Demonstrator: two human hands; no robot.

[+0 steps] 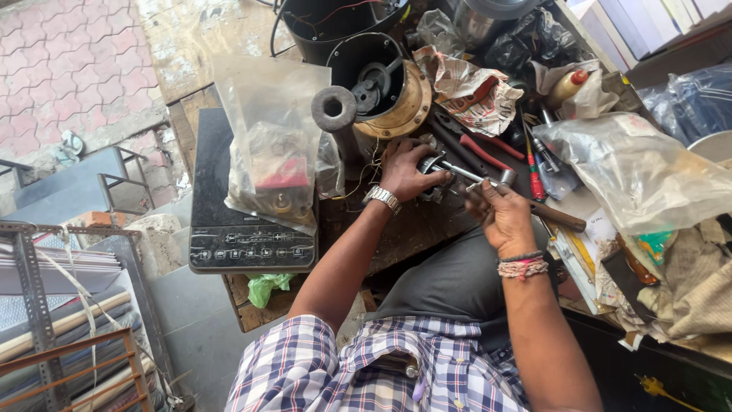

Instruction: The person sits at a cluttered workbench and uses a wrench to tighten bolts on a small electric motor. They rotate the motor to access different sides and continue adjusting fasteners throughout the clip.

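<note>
we see the left hand (pixel 402 169) clamped on a small, rigid metal motor part (pixel 436 177) mid-workbench (pixel 412 229); the right hand (pixel 499 210) pinches a slim socket driver (pixel 467 174), best gripped at its shaft.

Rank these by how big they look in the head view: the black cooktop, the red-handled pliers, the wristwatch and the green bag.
1. Black cooktop, by far the largest.
2. Red-handled pliers.
3. Green bag, partly hidden under the cooktop's edge, so its rank against the pliers is unsure.
4. Wristwatch on the left hand, the smallest.

Even daylight, soft shadows; glare on clear plastic bags (pixel 644 172); pale pink paving (pixel 69 69) top-left washed out; edges slightly warped, centre sharp.
</note>
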